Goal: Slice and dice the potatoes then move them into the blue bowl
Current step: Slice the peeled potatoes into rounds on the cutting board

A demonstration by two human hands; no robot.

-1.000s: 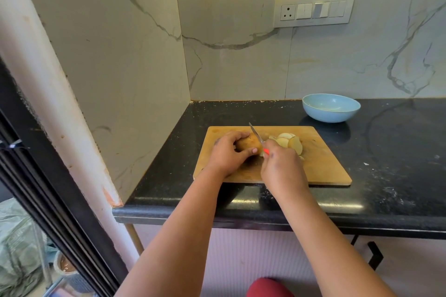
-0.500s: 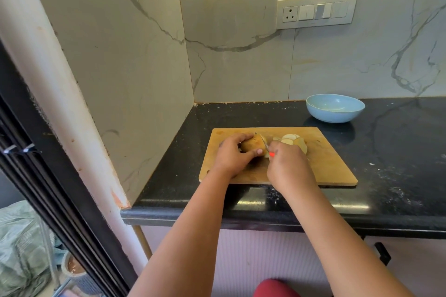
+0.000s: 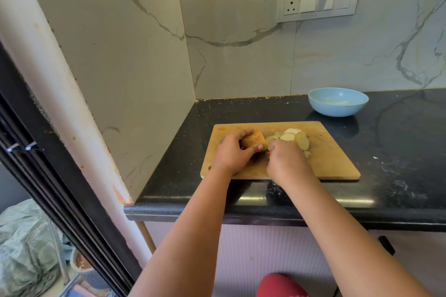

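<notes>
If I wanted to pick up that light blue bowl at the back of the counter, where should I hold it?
Probably by the rim of the light blue round bowl, on its near side, thumb inside and fingers under the outer wall. It stands upright and open on the black stone counter, apart from the wooden cutting board, and its curved wall offers little else to hold.
</notes>
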